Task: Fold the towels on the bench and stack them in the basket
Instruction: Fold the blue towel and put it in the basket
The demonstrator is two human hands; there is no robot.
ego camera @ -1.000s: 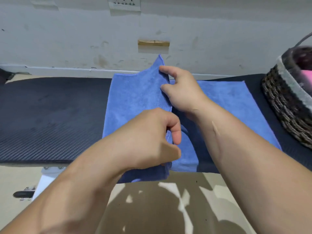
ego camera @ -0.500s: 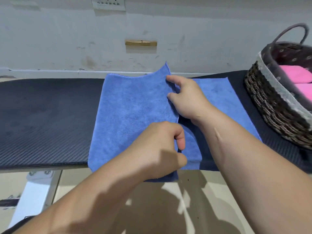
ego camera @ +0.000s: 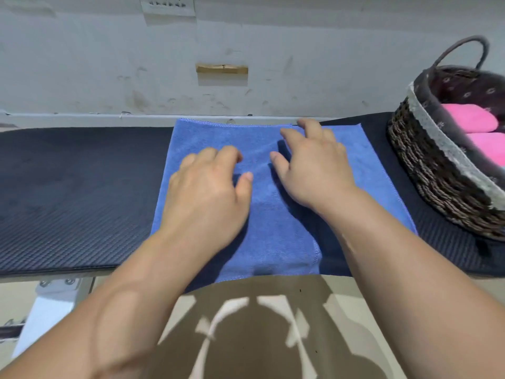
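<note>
A blue towel point(ego camera: 276, 233) lies flat across the black bench point(ego camera: 68, 192), with a folded layer over its left and middle part and a single layer showing at the right. My left hand point(ego camera: 207, 195) rests palm down on the folded layer, fingers spread. Beside it my right hand point(ego camera: 314, 168) lies palm down too, fingertips near the towel's far edge. Neither hand grips the cloth. A dark wicker basket point(ego camera: 437, 181) with a lace-trimmed liner stands at the bench's right end, with folded pink towels point(ego camera: 472, 124) inside.
A grey wall runs close behind the bench, with a small wooden block point(ego camera: 222, 68) fixed to it. The bench's white metal leg point(ego camera: 46, 310) shows at lower left. Beige floor lies below the near edge, which the towel overhangs slightly.
Both hands let go of the towel's raised edge after laying it over leftward. The flap now lies flat, and both palms rest on it. The view shifted left, showing more of the basket.
</note>
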